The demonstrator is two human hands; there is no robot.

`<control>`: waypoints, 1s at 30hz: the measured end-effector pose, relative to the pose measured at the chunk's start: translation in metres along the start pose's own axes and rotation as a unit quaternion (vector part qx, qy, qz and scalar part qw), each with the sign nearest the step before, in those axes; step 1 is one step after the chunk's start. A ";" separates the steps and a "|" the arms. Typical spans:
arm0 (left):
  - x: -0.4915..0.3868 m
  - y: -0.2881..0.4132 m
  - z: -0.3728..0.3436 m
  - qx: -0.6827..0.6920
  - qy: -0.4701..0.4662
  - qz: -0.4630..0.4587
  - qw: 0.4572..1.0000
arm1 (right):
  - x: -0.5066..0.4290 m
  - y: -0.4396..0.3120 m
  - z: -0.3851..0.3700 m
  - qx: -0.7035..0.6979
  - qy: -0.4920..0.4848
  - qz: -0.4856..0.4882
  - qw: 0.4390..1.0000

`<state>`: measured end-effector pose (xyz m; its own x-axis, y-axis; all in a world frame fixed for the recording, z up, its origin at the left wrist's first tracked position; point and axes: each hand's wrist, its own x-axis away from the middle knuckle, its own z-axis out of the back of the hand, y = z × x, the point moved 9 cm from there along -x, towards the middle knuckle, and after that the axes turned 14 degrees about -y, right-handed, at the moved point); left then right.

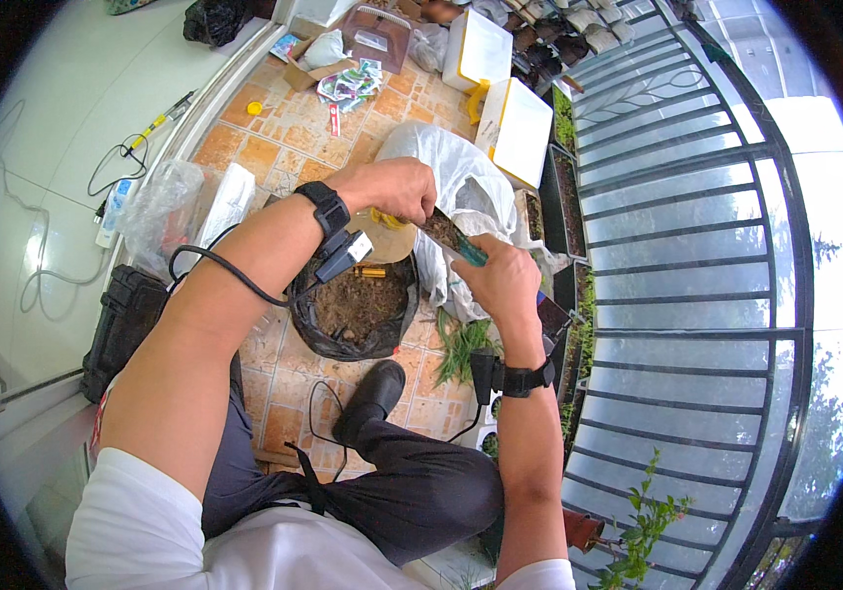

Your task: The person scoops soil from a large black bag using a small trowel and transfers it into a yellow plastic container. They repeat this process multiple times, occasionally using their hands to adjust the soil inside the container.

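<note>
My right hand (503,276) grips the teal end of a small open holder (472,253), perhaps a scoop or a packet, with dark soil (445,228) in it. At its far end my left hand (396,188) has curled fingers touching the rim or the soil; whether they pinch anything is hidden. Below the hands stands a round tub lined with a black plastic bag (311,343), holding brown soil (351,310) and a small yellow object (369,273). A clear plastic container (392,247) with yellow on top sits behind the tub, partly covered by my left wrist.
White plastic sacks (436,147) lie beyond my hands. Cut green leaves (462,346) rest on the tiles. Planter troughs (565,195) line the metal railing (680,302) at right. Foam boxes (514,133) and seed packets (351,85) are farther back. A black case (126,317) stands at left; cables hang from both wrists.
</note>
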<state>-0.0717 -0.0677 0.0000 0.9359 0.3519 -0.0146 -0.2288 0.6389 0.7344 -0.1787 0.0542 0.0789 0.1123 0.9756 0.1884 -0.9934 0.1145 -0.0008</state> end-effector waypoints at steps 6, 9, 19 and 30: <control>0.003 0.003 0.004 0.021 0.002 0.014 1.000 | 0.002 -0.001 0.002 0.005 -0.001 0.001 1.000; 0.000 0.016 0.004 0.025 -0.005 0.002 1.000 | 0.003 -0.002 0.003 0.011 0.006 0.012 1.000; -0.003 0.006 -0.001 -0.026 -0.009 0.026 0.999 | 0.003 0.000 -0.001 0.011 0.006 0.005 1.000; 0.003 -0.012 0.006 -0.058 0.018 0.070 0.996 | 0.003 -0.001 0.001 0.003 0.016 0.013 1.000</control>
<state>-0.0641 -0.0782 -0.0043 0.8827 0.4665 0.0566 -0.3881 0.6559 0.6474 -0.1769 0.0571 0.0810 0.0875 0.9836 0.1578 -0.9961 0.0885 0.0004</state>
